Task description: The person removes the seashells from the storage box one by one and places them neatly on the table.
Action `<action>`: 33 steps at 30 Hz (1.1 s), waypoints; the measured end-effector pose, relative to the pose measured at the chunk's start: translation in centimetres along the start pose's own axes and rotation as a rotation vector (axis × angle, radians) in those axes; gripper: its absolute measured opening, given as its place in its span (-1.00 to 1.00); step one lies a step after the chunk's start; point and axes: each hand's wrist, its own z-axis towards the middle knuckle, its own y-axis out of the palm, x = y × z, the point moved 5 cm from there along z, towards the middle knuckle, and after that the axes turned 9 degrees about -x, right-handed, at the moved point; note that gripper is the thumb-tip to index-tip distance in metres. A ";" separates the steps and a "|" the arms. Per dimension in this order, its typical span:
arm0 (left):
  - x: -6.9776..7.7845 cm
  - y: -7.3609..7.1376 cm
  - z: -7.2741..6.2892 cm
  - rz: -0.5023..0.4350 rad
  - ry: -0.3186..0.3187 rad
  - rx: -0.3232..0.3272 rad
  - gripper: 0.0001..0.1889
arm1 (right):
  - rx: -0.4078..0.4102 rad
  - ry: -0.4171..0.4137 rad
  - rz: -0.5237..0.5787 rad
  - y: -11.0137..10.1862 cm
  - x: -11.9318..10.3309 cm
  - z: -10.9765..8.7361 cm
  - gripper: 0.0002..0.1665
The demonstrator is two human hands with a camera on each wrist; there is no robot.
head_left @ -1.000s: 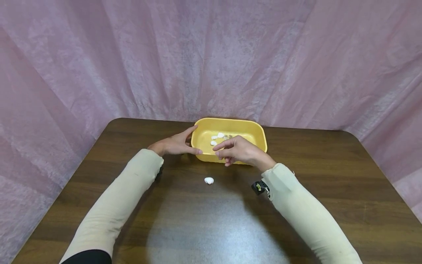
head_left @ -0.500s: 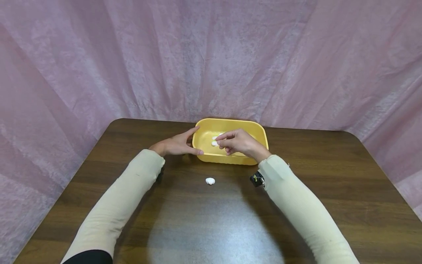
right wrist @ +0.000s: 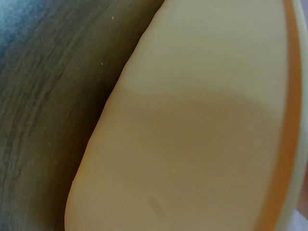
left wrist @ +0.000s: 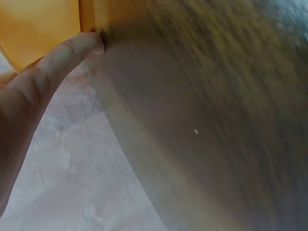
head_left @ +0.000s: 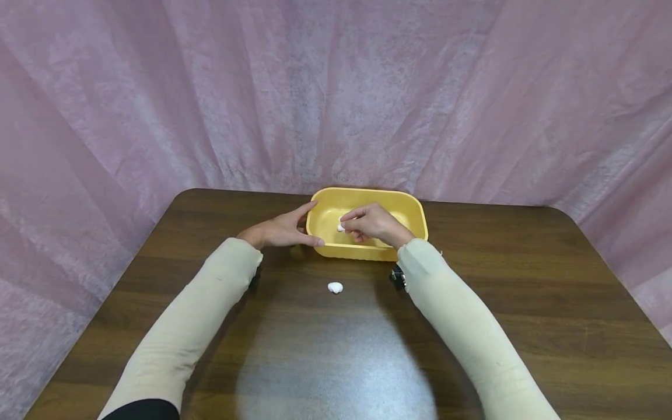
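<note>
Yellow tub (head_left: pixel 406 213): right hand (head_left: pixel 375 224) now lower inside, bringing it to a white seashell (head_left: pixel 340 228); hold unclear. Left hand (head_left: pixel 283 229) spread at tub's left end. Second seashell (head_left: pixel 335 287) nearer, on worktop (head_left: pixel 525 280).

No readable text, labels, brands, numbers or signs in any view.

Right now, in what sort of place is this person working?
Probably a curtained-off indoor work table, perhaps set up for recording: a pink curtain hangs behind a wood-grained table, which bears a yellow tub and a white shell-like piece.
</note>
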 end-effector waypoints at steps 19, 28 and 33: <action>0.0 0.0 0.0 -0.012 0.004 0.002 0.17 | 0.056 0.093 -0.056 -0.2 0.8 1.7 -0.71; -0.1 -0.1 0.0 -0.008 0.005 0.003 0.17 | 0.069 0.108 -0.103 0.0 1.8 2.6 -0.62; 0.0 0.0 -0.1 -0.011 0.001 0.003 0.17 | 0.052 0.118 -0.164 0.2 1.9 2.9 -0.56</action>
